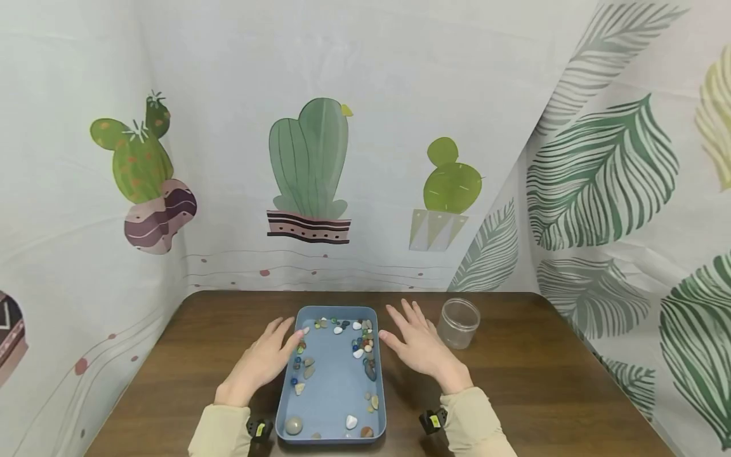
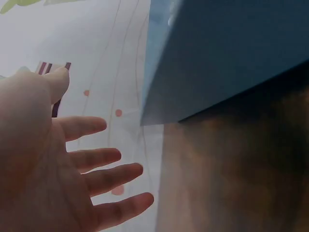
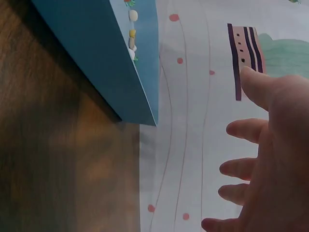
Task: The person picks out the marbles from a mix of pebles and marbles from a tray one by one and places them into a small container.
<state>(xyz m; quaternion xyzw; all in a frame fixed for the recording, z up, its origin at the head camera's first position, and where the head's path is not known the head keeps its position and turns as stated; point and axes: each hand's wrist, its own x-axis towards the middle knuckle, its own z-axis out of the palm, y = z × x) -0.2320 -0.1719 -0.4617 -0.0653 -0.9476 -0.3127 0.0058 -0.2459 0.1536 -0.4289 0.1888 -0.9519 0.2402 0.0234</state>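
Between my two hands lies a blue rectangular tray (image 1: pixel 331 438) holding scattered pebbles and glass marbles. My left hand (image 1: pixel 259 362) is beside the tray's left wall, its fingers spread and its thumb overlapping the rim in the head view. On the other side, my right hand (image 1: pixel 421 346) has its fingers spread too, the thumb near the right rim. Neither palm holds anything, as both wrist views show. Inside the tray, a large round grey stone (image 1: pixel 294 425) is in the front left corner, and a white pebble (image 1: pixel 351 422) lies near the front.
A clear plastic jar (image 1: pixel 459 324) stands right of the tray, just behind my right hand. The brown wooden table (image 1: pixel 537 381) ends at a hanging cloth (image 1: pixel 377 158) printed with cacti and leaves. Marbles and pebbles (image 1: pixel 363 343) cluster along the tray's right wall.
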